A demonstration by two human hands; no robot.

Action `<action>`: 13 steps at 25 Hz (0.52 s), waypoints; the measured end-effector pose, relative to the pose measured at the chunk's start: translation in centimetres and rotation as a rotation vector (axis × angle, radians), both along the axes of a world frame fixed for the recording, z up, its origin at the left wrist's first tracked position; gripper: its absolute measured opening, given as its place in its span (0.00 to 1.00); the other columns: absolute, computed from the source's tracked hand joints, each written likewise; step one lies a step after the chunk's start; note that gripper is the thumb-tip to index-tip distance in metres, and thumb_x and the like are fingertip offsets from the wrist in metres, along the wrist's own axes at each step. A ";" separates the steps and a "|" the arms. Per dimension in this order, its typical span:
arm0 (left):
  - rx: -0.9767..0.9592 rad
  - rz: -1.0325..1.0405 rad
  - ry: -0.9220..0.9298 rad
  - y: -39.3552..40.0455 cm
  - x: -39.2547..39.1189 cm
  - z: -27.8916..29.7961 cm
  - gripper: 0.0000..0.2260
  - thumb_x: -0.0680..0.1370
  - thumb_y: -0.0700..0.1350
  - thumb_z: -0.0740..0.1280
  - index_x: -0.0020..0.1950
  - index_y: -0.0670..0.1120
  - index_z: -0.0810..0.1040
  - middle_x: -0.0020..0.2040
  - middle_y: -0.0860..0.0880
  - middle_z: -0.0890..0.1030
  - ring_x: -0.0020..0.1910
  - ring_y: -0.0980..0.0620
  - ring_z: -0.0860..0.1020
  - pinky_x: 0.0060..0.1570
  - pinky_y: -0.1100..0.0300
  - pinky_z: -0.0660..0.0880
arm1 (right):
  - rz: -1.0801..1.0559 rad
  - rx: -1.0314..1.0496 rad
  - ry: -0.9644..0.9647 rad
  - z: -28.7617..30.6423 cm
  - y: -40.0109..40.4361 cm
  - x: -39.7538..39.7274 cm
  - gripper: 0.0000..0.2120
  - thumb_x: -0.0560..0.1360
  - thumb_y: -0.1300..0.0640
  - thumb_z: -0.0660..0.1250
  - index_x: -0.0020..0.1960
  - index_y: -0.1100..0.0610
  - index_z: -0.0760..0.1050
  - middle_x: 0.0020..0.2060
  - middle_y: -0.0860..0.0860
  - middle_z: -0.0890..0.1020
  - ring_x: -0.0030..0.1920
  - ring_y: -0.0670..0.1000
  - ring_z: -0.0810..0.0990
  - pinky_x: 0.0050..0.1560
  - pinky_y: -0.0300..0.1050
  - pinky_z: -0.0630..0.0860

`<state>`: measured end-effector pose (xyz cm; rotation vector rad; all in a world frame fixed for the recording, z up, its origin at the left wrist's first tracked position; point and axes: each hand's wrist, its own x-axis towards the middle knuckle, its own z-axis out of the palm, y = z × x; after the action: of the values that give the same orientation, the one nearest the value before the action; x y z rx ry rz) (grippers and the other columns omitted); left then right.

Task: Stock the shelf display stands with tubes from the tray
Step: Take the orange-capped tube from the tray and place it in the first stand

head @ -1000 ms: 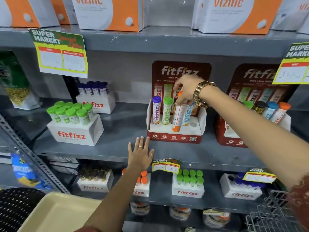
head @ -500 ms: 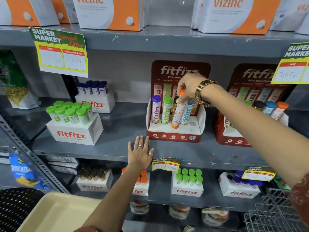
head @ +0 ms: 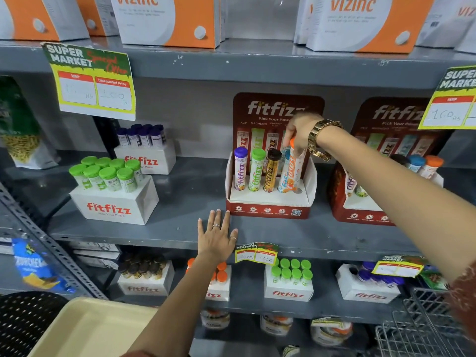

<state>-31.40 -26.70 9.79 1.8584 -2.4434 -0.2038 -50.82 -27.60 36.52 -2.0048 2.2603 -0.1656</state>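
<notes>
A red fitfizz display stand (head: 268, 211) sits on the middle shelf. It holds a purple-capped tube (head: 240, 169), a green-capped tube (head: 256, 170), a dark-capped tube (head: 271, 171) and a blue tube partly hidden behind an orange tube. My right hand (head: 300, 132) grips the orange-capped tube (head: 292, 171) by its top; the tube's foot is at the stand's right end, next to an open hole. My left hand (head: 217, 235) lies flat, fingers spread, on the shelf edge in front of the stand. The cream tray (head: 85, 328) is at the bottom left.
A second red stand (head: 360, 210) with tubes stands to the right, behind my forearm. White fitfizz boxes (head: 116, 202) of green-capped and purple-capped tubes sit at left. Price tags hang from shelf edges. A wire basket (head: 425, 328) is at the bottom right.
My right hand has moved the orange tube rightward and more upright in the stand, uncovering the dark-capped tube. The left hand stays on the shelf edge.
</notes>
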 end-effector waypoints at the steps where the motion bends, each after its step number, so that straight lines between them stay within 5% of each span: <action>1: 0.000 0.001 0.001 0.0 0.0 -0.1 0.26 0.81 0.58 0.43 0.76 0.49 0.42 0.78 0.46 0.46 0.76 0.46 0.42 0.73 0.42 0.39 | -0.001 -0.001 -0.016 -0.1 -0.1 -0.3 0.14 0.68 0.66 0.74 0.52 0.57 0.83 0.58 0.55 0.81 0.55 0.53 0.80 0.50 0.42 0.77; 5: -0.009 0.003 0.007 -0.1 0.0 -0.2 0.26 0.81 0.58 0.43 0.76 0.49 0.43 0.78 0.46 0.46 0.76 0.46 0.42 0.73 0.43 0.39 | 0.015 -0.027 -0.075 -1.2 -0.4 -1.2 0.15 0.68 0.71 0.71 0.53 0.58 0.80 0.58 0.55 0.80 0.48 0.51 0.77 0.34 0.35 0.72; 13: -0.012 0.004 -0.003 -0.1 -0.1 -0.3 0.26 0.80 0.58 0.43 0.76 0.49 0.42 0.78 0.46 0.45 0.76 0.46 0.42 0.72 0.43 0.38 | 0.053 -0.072 -0.158 -4.0 -1.5 -3.2 0.21 0.70 0.77 0.57 0.57 0.61 0.76 0.43 0.53 0.77 0.44 0.51 0.74 0.29 0.34 0.67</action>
<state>-31.46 -26.84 9.47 1.8607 -2.4370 -0.1859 -54.06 -29.11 32.52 -2.0060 2.1317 -0.3914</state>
